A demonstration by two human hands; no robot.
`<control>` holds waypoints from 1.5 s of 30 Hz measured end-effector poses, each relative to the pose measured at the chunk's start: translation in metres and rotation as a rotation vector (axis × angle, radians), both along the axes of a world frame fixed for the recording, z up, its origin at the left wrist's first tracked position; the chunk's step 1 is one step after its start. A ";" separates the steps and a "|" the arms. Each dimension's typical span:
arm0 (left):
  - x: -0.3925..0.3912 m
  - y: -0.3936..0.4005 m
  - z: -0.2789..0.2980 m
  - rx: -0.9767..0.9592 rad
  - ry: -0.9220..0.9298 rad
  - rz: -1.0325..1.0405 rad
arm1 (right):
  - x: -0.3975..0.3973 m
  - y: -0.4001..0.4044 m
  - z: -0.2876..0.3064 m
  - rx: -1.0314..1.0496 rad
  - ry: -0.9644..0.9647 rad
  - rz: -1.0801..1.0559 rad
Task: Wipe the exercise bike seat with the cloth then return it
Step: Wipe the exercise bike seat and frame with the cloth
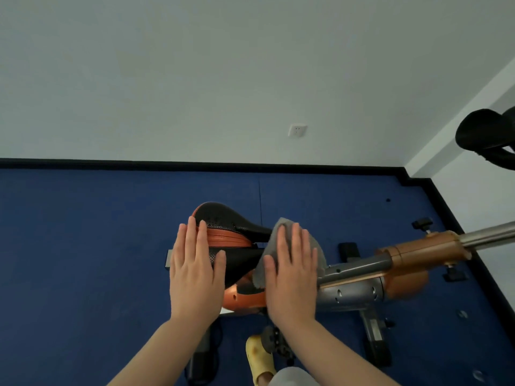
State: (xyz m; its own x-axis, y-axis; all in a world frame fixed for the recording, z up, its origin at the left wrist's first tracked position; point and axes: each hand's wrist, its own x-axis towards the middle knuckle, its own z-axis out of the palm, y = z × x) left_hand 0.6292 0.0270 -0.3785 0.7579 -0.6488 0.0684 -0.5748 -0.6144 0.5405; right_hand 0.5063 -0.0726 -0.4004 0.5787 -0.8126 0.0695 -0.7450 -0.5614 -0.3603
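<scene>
A: Fig. key, nearest first — what's lying below the wrists?

B: A yellow clog (pixel 257 358) on a foot, showing between the two forearms, over blue floor (pixel 83 246).

A: L hand?

B: Left hand (pixel 195 277) is lying flat, fingers spread wide, palm down on the near side of the seat (pixel 223 227); it's gripping nothing.

A: R hand?

B: Right hand (pixel 291 274) is also lying flat w/ fingers extended, pressing the grey cloth (pixel 281 232) down. Cloth is sitting under the palm and sticking out beyond the fingertips, draped over the seat's narrow end, just right of the L hand.

A: Seat itself?

B: Black w/ orange band, lying between and just beyond both hands.

A: Farther out?

B: Orange and grey bike frame (pixel 390 263) is running right of the R hand. Beyond the fingertips: white wall w/ socket (pixel 297 130).
</scene>
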 end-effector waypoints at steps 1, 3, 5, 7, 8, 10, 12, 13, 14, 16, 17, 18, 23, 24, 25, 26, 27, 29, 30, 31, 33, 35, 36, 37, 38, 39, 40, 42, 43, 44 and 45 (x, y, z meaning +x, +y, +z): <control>0.000 -0.001 -0.001 0.008 -0.013 0.012 | 0.005 0.005 0.001 -0.015 0.011 0.050; 0.000 -0.002 -0.002 0.024 -0.022 0.019 | 0.006 0.005 0.002 -0.036 0.029 0.163; 0.001 -0.001 -0.003 0.036 -0.026 0.013 | -0.005 -0.011 0.003 -0.033 0.060 0.215; 0.002 0.000 -0.003 0.045 -0.026 0.009 | -0.022 -0.031 0.000 -0.031 0.053 0.144; 0.001 0.000 -0.002 0.050 -0.024 0.011 | -0.028 -0.039 0.000 -0.002 0.035 0.077; 0.000 0.000 -0.002 0.056 -0.023 0.014 | -0.031 -0.048 -0.001 0.069 -0.013 -0.017; -0.001 0.001 -0.001 0.055 -0.036 0.017 | -0.019 -0.046 0.002 0.090 -0.036 -0.023; -0.001 0.000 -0.001 0.057 -0.039 0.023 | -0.009 -0.045 0.005 0.061 -0.017 0.010; -0.002 0.000 -0.001 0.060 -0.038 0.030 | 0.003 -0.043 0.008 0.014 0.009 0.061; -0.003 0.000 -0.002 0.066 -0.039 0.041 | 0.030 -0.040 0.014 -0.030 0.036 0.184; -0.003 -0.001 -0.002 0.066 -0.041 0.044 | 0.041 -0.038 0.017 -0.021 0.040 0.249; -0.003 -0.001 -0.002 0.067 -0.042 0.044 | 0.047 -0.039 0.020 -0.002 0.040 0.309; -0.003 0.001 -0.003 0.055 -0.022 0.040 | 0.026 -0.062 0.025 0.010 0.106 0.492; -0.003 0.000 -0.003 0.048 -0.022 0.048 | 0.023 -0.064 0.025 -0.001 0.125 0.480; -0.003 0.000 -0.003 0.042 -0.023 0.058 | 0.024 -0.064 0.026 0.005 0.140 0.459; -0.004 -0.001 -0.003 0.041 -0.024 0.069 | 0.030 -0.062 0.028 0.018 0.145 0.440; -0.005 -0.001 -0.003 0.041 -0.025 0.082 | 0.039 -0.058 0.030 0.030 0.146 0.433; -0.005 -0.002 -0.004 0.051 -0.037 0.099 | 0.062 -0.051 0.031 0.065 0.134 0.464; -0.004 -0.002 -0.005 0.060 -0.044 0.100 | 0.073 -0.049 0.032 0.094 0.113 0.489; -0.004 -0.002 -0.005 0.069 -0.048 0.098 | 0.080 -0.049 0.032 0.128 0.094 0.516; -0.004 -0.002 -0.005 0.074 -0.048 0.096 | 0.083 -0.056 0.033 0.203 0.071 0.588; -0.005 -0.001 -0.004 0.067 -0.043 0.097 | 0.074 -0.068 0.035 0.274 0.099 0.657; -0.005 -0.001 -0.004 0.065 -0.041 0.098 | 0.066 -0.073 0.037 0.280 0.134 0.677; -0.006 -0.002 -0.004 0.062 -0.038 0.102 | 0.059 -0.076 0.037 0.267 0.163 0.684; -0.006 -0.002 -0.003 0.058 -0.036 0.113 | 0.055 -0.078 0.037 0.243 0.176 0.682; -0.006 -0.003 -0.003 0.053 -0.033 0.129 | 0.056 -0.077 0.037 0.222 0.178 0.674; -0.006 -0.003 -0.004 0.047 -0.028 0.147 | 0.060 -0.075 0.037 0.209 0.168 0.661; -0.008 -0.003 -0.006 0.041 -0.016 0.181 | 0.078 -0.069 0.033 0.238 0.121 0.643; -0.009 -0.003 -0.006 0.039 -0.012 0.193 | 0.090 -0.067 0.032 0.276 0.094 0.645; -0.009 -0.003 -0.007 0.037 -0.008 0.198 | 0.101 -0.065 0.030 0.309 0.066 0.661; -0.010 -0.003 -0.007 0.033 -0.003 0.199 | 0.109 -0.066 0.028 0.330 0.034 0.691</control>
State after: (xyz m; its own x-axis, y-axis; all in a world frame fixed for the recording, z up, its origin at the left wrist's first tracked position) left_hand 0.6194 0.0235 -0.3855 0.8713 -0.4879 0.0519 -0.4416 -0.7336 0.5166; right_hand 0.6153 -0.1382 -0.3721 0.9603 -0.2409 -0.1407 -0.2774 -0.7710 -0.5733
